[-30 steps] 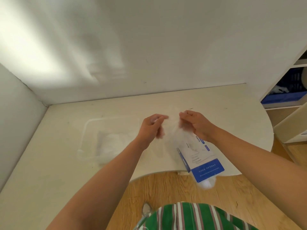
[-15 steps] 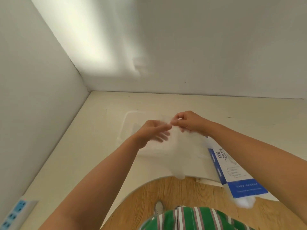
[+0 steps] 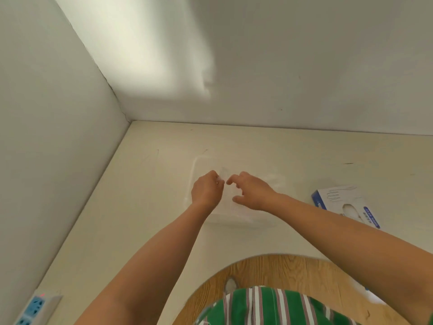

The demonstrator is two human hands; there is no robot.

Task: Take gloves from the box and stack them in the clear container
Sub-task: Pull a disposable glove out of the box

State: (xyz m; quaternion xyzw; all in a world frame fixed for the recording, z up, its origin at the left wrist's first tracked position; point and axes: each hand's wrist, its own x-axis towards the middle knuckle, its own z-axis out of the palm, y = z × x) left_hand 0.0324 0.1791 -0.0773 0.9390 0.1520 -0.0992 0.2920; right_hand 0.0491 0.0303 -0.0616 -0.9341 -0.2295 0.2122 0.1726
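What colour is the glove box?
The box is white with blue edges and a blue band, seen in the head view, the only one.

Both forearms extend forward, with the hands nearly meeting. Left hand (image 3: 206,191): fingers curled, apparently pinching a clear glove (image 3: 224,175). Right hand (image 3: 251,193): fingers loosely bent, thumb spread, gripping nothing.

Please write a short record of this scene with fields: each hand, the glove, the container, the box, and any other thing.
left hand: pinches a thin clear glove above the clear container
right hand: close beside the left, fingers curled; whether it grips the glove cannot be told
clear container: on the table, under both hands; contents too faint to tell
glove box: lies on the table, right of the container, apart from it
other: power strip at near left, by the wall
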